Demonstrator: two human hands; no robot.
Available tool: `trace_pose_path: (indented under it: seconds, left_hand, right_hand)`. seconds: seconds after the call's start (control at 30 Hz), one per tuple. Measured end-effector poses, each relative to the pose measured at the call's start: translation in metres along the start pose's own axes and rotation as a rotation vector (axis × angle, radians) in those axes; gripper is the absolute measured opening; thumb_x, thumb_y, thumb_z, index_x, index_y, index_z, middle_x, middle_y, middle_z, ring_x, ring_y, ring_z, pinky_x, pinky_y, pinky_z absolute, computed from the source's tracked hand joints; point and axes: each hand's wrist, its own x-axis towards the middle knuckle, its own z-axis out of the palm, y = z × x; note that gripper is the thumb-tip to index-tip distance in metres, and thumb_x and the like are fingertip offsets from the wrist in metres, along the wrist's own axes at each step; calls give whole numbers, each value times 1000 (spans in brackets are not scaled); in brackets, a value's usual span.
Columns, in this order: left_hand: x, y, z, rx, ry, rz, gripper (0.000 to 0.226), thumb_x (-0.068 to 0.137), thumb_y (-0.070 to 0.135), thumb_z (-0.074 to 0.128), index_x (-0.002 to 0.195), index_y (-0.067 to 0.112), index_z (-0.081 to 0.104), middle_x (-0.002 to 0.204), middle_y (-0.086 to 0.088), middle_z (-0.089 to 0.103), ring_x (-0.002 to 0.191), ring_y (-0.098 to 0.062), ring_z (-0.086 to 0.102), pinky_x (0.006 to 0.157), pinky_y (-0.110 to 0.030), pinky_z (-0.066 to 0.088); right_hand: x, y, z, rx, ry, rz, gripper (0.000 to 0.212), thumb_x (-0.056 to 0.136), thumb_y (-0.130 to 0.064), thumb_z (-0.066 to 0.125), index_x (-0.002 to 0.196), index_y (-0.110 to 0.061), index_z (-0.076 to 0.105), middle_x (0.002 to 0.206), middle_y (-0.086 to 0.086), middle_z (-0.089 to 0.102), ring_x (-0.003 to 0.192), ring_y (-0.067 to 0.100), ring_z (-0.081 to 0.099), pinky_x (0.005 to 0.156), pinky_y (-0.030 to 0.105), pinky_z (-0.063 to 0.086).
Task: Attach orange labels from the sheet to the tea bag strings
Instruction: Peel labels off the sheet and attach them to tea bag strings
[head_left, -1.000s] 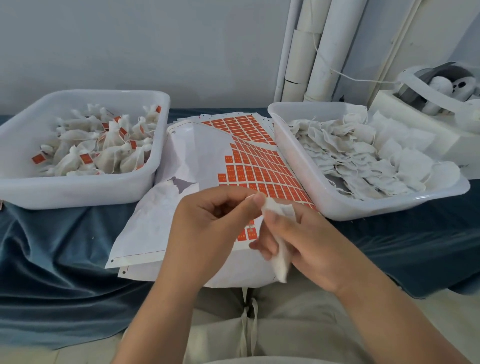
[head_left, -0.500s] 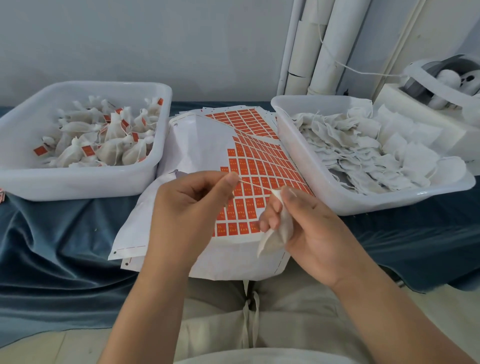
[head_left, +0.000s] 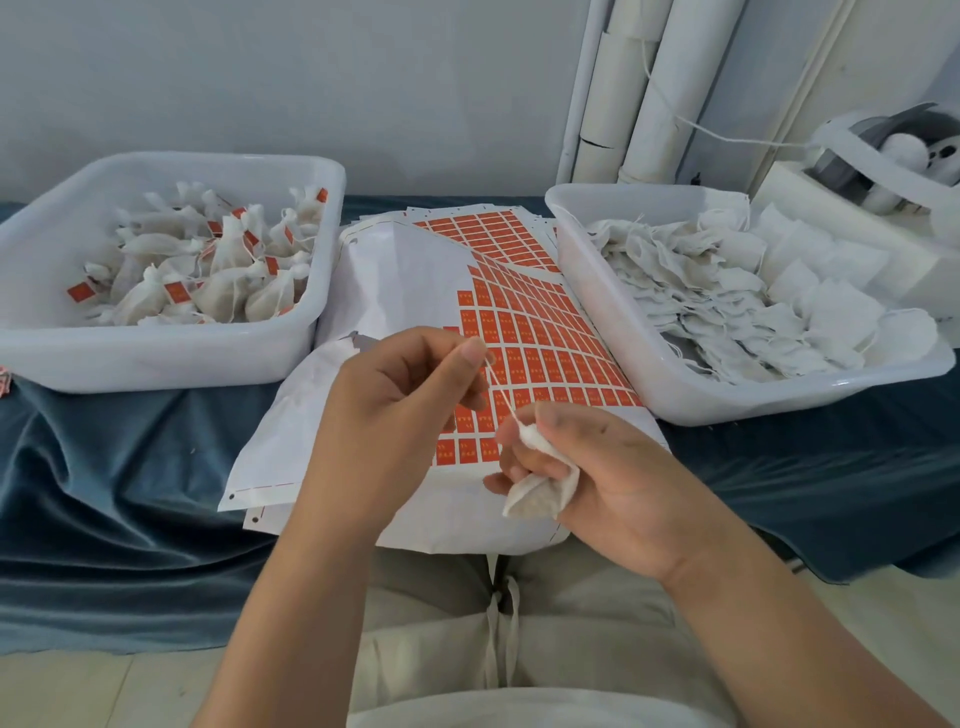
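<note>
The tea bag (head_left: 540, 483) hung over the worktop's front edge, clasped in the curled fingers of the right hand (head_left: 618, 488). Its string (head_left: 501, 387) ran taut up to the left hand (head_left: 395, 410), pinched between thumb and forefinger, with no label on it yet. Labelled bags (head_left: 223, 280) part-filled the left tub (head_left: 156, 358). Many bare ones (head_left: 727, 291) waited in the right tub (head_left: 727, 402). The label sheet (head_left: 400, 280) between them looked about half stripped.
</note>
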Motion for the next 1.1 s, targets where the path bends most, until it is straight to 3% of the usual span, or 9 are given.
trace_pose_path:
  seconds: [0.17, 0.27, 0.47, 0.67, 0.77, 0.9, 0.97, 1.03, 1.1]
  left_hand:
    - [0, -6, 1, 15, 65, -4, 29, 103, 33, 64, 76, 24, 69, 74, 4, 72, 64, -3, 67, 59, -14, 52]
    - [0, -7, 1, -1, 86, 18, 27, 102, 36, 65, 77, 25, 68, 74, 4, 72, 67, -5, 70, 60, -16, 53]
    - [-1, -4, 0, -3, 73, 78, 23, 97, 39, 64, 78, 27, 68, 66, 9, 65, 60, -3, 61, 57, -17, 51]
    - [0, -6, 3, 261, 146, 107, 21, 104, 38, 59, 83, 35, 66, 80, 17, 72, 70, -3, 72, 54, -13, 53]
    - [-2, -6, 6, 200, 237, 103, 22, 104, 37, 61, 83, 34, 67, 75, 17, 71, 68, -2, 71, 52, -12, 50]
    - [-1, -10, 7, 240, 246, 156, 19, 104, 38, 61, 87, 34, 67, 78, 19, 71, 72, -1, 70, 55, -11, 51]
    - [3, -15, 5, 372, 172, 137, 10, 104, 40, 58, 100, 38, 67, 88, 22, 71, 83, 4, 71, 63, -12, 56]
    - [4, -18, 5, 492, 186, 175, 21, 107, 35, 53, 126, 40, 62, 107, 24, 68, 98, 9, 66, 73, -6, 53]
    - [2, -16, 8, 401, 246, 266, 33, 111, 23, 46, 139, 37, 55, 114, 20, 68, 107, 2, 65, 79, -8, 51]
  right_hand:
    - [0, -3, -7, -19, -68, 43, 28, 104, -40, 55, 85, -24, 68, 82, 0, 54, 90, 19, 53, 104, 42, 45]
    - [-4, -11, -16, -82, -114, 41, 31, 102, -50, 62, 84, -25, 63, 96, 5, 70, 103, 24, 61, 102, 47, 41]
    - [-12, -9, -20, -101, -207, 165, 25, 104, -37, 62, 100, -16, 76, 72, -2, 56, 82, 18, 60, 102, 41, 52]
    - [-8, -7, -21, -86, -149, 79, 29, 104, -45, 61, 98, -20, 76, 90, 2, 76, 100, 22, 70, 106, 42, 52]
    - [-6, -6, -20, -78, -132, 115, 29, 100, -46, 66, 106, -22, 80, 98, 6, 80, 112, 25, 73, 102, 35, 55]
    - [-7, -3, -17, -141, -184, 166, 28, 102, -43, 63, 111, -23, 80, 92, 2, 80, 107, 22, 76, 94, 32, 58]
    - [-7, -3, -16, -145, -163, 119, 35, 103, -43, 62, 116, -15, 78, 84, -1, 77, 100, 20, 76, 91, 31, 58]
    - [-6, -3, -16, -152, -127, 71, 61, 102, -44, 64, 120, 14, 64, 81, -3, 75, 97, 18, 76, 92, 29, 56]
    - [-7, -3, -17, -144, -109, 36, 69, 102, -45, 65, 118, 22, 54, 79, -3, 73, 94, 17, 75, 95, 29, 55]
